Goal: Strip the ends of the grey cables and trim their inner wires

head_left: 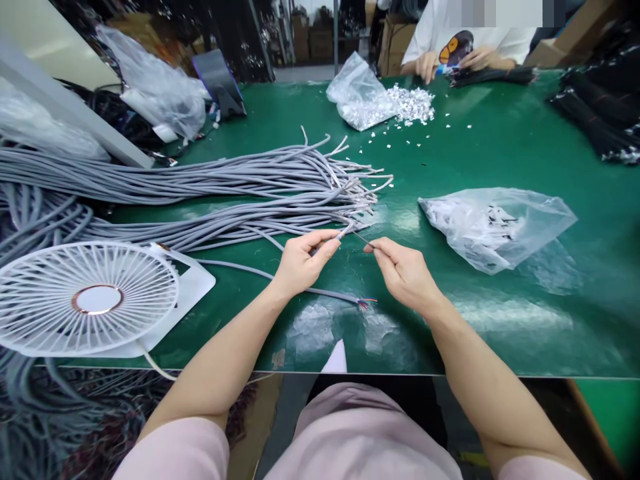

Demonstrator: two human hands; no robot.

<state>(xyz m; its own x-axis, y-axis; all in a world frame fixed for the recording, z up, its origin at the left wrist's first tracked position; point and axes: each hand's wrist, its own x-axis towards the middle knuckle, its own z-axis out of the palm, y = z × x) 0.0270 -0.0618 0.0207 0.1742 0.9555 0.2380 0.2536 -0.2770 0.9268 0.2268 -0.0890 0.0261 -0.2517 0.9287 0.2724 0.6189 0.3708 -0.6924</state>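
Observation:
My left hand (pixel 306 259) pinches a grey cable near its stripped end, just in front of the cable bundles. Between its fingertips and my right hand runs a thin dark strand or tool (pixel 364 239), too fine to make out. My right hand (pixel 404 269) has its fingers closed on the near end of that dark piece. Below my left hand lies a loose grey cable (pixel 335 295) with red and blue wires fanned out at its tip. Behind both hands, bundles of grey cables (pixel 240 177) stretch in from the left, their pale stripped ends pointing right.
A white fan (pixel 97 300) stands at the left front. To the right lies a clear bag (pixel 500 227) of small white pieces. Farther back, another bag (pixel 363 93) spills tiny silvery bits. Across the green table (pixel 525 333), a person's hands (pixel 453 63) handle black cables.

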